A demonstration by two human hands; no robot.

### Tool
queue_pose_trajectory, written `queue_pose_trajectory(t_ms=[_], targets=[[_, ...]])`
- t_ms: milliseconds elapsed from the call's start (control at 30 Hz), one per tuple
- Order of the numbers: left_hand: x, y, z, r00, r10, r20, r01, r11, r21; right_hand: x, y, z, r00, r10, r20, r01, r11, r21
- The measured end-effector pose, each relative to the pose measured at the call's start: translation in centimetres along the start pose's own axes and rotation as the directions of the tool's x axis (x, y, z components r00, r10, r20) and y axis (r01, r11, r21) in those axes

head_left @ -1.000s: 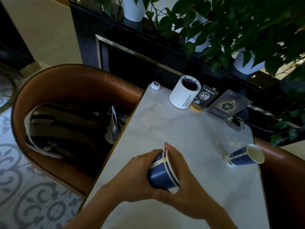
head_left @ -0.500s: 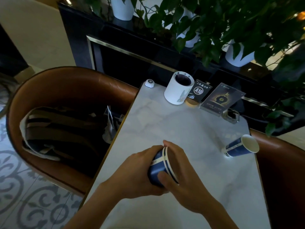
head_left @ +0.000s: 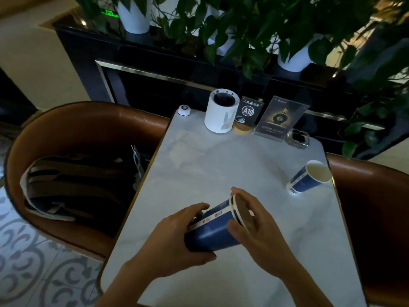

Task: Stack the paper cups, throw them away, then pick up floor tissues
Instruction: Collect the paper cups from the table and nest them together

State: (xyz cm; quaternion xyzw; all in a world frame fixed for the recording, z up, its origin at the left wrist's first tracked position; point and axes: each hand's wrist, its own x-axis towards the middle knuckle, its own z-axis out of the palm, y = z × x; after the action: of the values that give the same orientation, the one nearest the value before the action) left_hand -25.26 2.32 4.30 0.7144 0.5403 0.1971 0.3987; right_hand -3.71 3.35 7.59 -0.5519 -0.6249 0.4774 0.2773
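Two blue paper cups nested into a stack (head_left: 215,227) lie tilted above the near part of the white marble table (head_left: 221,165), rims toward the right. My left hand (head_left: 177,238) wraps the stack's base and body. My right hand (head_left: 256,231) cups the rims, palm over the opening. A third blue paper cup (head_left: 308,177) lies on its side near the table's right edge, its open mouth facing right and away from me. No floor tissues are visible.
At the table's far end stand a white cylindrical holder (head_left: 221,113), an "A10" sign (head_left: 249,111), a display card (head_left: 280,118) and a small white button (head_left: 184,110). Brown armchairs flank the table; the left one (head_left: 73,120) holds a bag (head_left: 73,185). Plants hang above.
Both hands stay on the nested cups; the stack has tipped so more of its blue side shows, and my right palm now covers the rims. The view shifted slightly.
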Motion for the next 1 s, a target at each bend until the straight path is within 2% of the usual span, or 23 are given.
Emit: queue_pose_trajectory(t_ms=[133,300,600,1000], targets=[[0.3,1.5,2.6,1.0,-0.003,-0.007,0.003,1.0,0.019,-1.4,1.4,-1.9,0.999,0.049,0.014,-0.049,0.998,0.026],[1.2,3.2,5.6,0.999,-0.026,-0.02,0.025,0.999,-0.037,-3.1,2.9,-5.7,1.0,0.023,-0.002,-0.023,1.0,-0.01],[3.6,6.0,9.1,0.996,-0.037,-0.086,0.035,0.999,-0.027,-3.9,8.8,-12.9,0.975,0.067,-0.211,-0.072,0.997,-0.018],[7.5,6.5,10.4,0.984,-0.096,-0.151,0.084,0.993,-0.085,0.9,14.6,-19.3,0.875,0.032,-0.483,-0.144,0.97,-0.197]])
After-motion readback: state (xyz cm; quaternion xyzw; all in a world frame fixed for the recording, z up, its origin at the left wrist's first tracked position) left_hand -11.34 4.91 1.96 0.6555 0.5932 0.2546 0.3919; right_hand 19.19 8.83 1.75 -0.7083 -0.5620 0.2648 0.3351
